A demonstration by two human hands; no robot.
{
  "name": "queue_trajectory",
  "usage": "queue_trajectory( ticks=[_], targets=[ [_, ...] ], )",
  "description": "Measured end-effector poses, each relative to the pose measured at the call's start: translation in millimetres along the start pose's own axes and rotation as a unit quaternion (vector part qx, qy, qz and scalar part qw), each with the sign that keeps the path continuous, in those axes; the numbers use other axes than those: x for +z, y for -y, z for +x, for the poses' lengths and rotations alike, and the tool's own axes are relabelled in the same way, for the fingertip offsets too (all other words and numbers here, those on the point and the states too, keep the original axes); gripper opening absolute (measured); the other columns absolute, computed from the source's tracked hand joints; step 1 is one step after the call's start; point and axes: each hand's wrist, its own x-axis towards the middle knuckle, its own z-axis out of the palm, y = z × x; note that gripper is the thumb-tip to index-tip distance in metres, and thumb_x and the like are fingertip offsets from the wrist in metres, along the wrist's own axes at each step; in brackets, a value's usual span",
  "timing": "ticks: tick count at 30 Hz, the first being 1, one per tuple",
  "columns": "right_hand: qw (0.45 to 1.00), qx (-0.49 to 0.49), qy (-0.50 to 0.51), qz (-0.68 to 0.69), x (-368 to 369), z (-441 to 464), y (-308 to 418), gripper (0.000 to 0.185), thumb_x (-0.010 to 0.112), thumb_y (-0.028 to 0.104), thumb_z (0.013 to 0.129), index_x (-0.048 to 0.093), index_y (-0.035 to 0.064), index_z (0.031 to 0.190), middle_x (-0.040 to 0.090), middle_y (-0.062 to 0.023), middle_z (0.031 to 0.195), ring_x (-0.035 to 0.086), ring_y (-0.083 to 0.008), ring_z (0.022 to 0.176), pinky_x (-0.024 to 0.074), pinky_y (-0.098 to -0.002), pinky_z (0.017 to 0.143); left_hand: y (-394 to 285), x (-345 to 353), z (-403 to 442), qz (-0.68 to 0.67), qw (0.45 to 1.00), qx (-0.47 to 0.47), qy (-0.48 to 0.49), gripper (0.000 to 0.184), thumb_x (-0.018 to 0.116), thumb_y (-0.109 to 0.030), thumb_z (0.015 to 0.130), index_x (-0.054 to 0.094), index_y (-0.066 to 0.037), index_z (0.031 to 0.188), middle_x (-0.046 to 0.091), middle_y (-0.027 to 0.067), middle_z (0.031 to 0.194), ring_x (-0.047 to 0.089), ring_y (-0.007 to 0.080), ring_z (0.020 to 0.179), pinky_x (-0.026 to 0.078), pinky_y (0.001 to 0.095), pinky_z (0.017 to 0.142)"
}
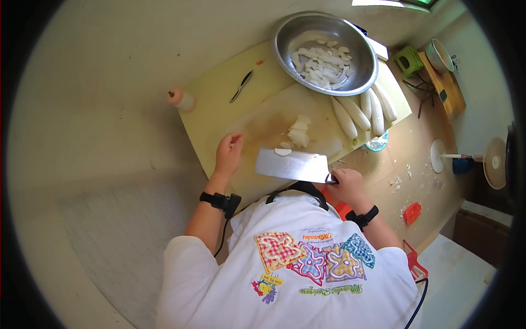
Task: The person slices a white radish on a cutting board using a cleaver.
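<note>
A broad-bladed cleaver (293, 166) lies nearly level over the near edge of the cutting board (263, 122). My right hand (349, 186) is wrapped round its dark handle, and one white slice (282, 152) clings to the blade. Just beyond the blade, a small row of white radish slices (298, 131) rests on the board. At the board's left side my left hand (229, 152) is raised with its fingers curled together; whether something small is in them cannot be made out.
Past the board stands a large metal bowl (282, 52) holding many white slices. Several peeled white radishes (359, 112) lie by it at the table's right. A peeler-like tool (241, 86) and a pink-topped bottle (182, 100) are on the left. A fan (495, 163) stands at far right.
</note>
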Motion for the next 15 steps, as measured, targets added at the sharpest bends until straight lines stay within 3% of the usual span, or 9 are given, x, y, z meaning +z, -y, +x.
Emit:
queue_trajectory(
  ticks=[1, 3, 4, 6, 10, 12, 15],
  targets=[
    [0.999, -0.028, -0.015, -0.010, -5.1, -0.9, -1.1, 0.023, 0.078, 0.028, 0.068, 0.065, 0.0114, 0.077, 0.064, -0.0079, 0.070, 0.065, -0.0292, 0.067, 0.0509, -0.0414, 0.060, -19.7, -2.9, 7.2, 0.002, 1.000, 0.006, 0.003, 0.028, 0.064, -0.020, 0.095, 0.066, -0.002, 0.116, 0.069, 0.0101, 0.104, 0.064, 0.0183, 0.094, 0.052, 0.0329, 0.081],
    [0.998, -0.057, -0.032, -0.020, -14.1, -3.5, -2.0, 0.024, 0.079, 0.028, 0.067, 0.065, 0.0120, 0.077, 0.063, -0.0060, 0.069, 0.064, -0.0274, 0.067, 0.0503, -0.0402, 0.060, -58.2, -5.6, 18.8, 0.019, 0.971, -0.032, 0.236, 0.035, 0.065, -0.025, 0.096, 0.063, -0.005, 0.125, 0.068, 0.0069, 0.109, 0.062, 0.0149, 0.102, 0.048, 0.0300, 0.089],
    [0.996, -0.075, -0.037, -0.038, -17.8, -5.5, -2.0, 0.026, 0.080, 0.029, 0.065, 0.064, 0.0122, 0.077, 0.062, -0.0049, 0.069, 0.064, -0.0264, 0.067, 0.0495, -0.0396, 0.059, -74.2, -2.1, 22.6, 0.021, 0.971, -0.028, 0.236, 0.035, 0.065, -0.025, 0.096, 0.063, -0.005, 0.125, 0.068, 0.0069, 0.109, 0.062, 0.0149, 0.102, 0.048, 0.0300, 0.089],
    [0.993, -0.091, -0.045, -0.056, -21.7, -11.6, -4.4, 0.028, 0.081, 0.030, 0.064, 0.063, 0.0124, 0.078, 0.061, -0.0037, 0.069, 0.063, -0.0254, 0.068, 0.0488, -0.0391, 0.059, -100.1, 14.5, 27.7, 0.045, 0.925, -0.075, 0.369, 0.046, 0.069, -0.032, 0.093, 0.061, -0.005, 0.130, 0.068, 0.0080, 0.110, 0.062, 0.0171, 0.103, 0.049, 0.0318, 0.090],
    [0.989, -0.118, -0.073, -0.054, -26.6, -25.5, -9.5, 0.030, 0.080, 0.028, 0.061, 0.061, 0.0120, 0.078, 0.059, -0.0042, 0.069, 0.061, -0.0254, 0.067, 0.0473, -0.0393, 0.059, -110.3, 52.8, 44.6, 0.163, 0.861, -0.025, 0.481, 0.054, 0.073, -0.037, 0.089, 0.060, -0.004, 0.130, 0.068, 0.0078, 0.108, 0.063, 0.0192, 0.103, 0.049, 0.0328, 0.090],
    [0.988, -0.115, -0.088, -0.056, -26.3, -32.2, -11.9, 0.030, 0.079, 0.027, 0.061, 0.060, 0.0121, 0.078, 0.058, -0.0045, 0.069, 0.061, -0.0255, 0.066, 0.0471, -0.0394, 0.059, -105.4, 70.0, 53.4, 0.217, 0.787, -0.017, 0.577, 0.054, 0.076, -0.035, 0.086, 0.062, -0.003, 0.126, 0.069, 0.0070, 0.105, 0.063, 0.0181, 0.097, 0.051, 0.0320, 0.085],
    [0.985, -0.117, -0.119, -0.046, -24.2, -40.4, -16.9, 0.027, 0.078, 0.025, 0.061, 0.059, 0.0127, 0.077, 0.057, -0.0041, 0.068, 0.060, -0.0249, 0.065, 0.0467, -0.0387, 0.059, -110.5, 83.3, 58.9, 0.195, 0.760, -0.110, 0.611, 0.034, 0.077, -0.027, 0.086, 0.069, -0.004, 0.109, 0.069, 0.0040, 0.099, 0.062, 0.0138, 0.084, 0.052, 0.0302, 0.072]
  ],
)
